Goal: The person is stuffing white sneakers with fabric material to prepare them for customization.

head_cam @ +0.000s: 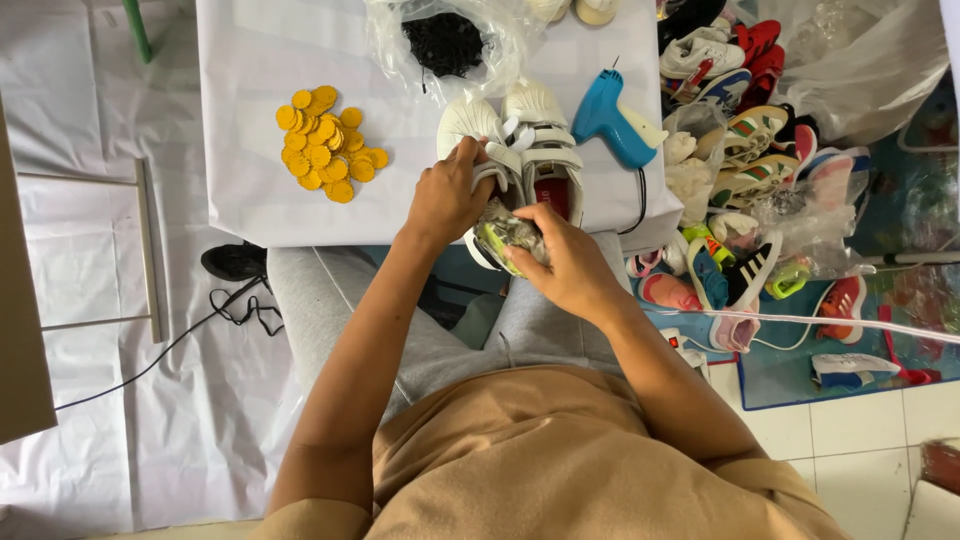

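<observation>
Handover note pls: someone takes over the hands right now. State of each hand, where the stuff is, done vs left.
Left hand: fingers on the strap of the left white shoe, at the near table edge.
Right hand: holds a crinkled plastic-wrapped bundle, greenish inside, at that shoe's heel.
The second white shoe lies beside it, straps closed.
Blue glue gun lies to the right, untouched; yellow discs piled to the left; bag of black bits behind the shoes.
Done: pair laid out. Left: bundle is not yet inside the shoe.

Bright, even daylight; sharp, soft shadows.
</observation>
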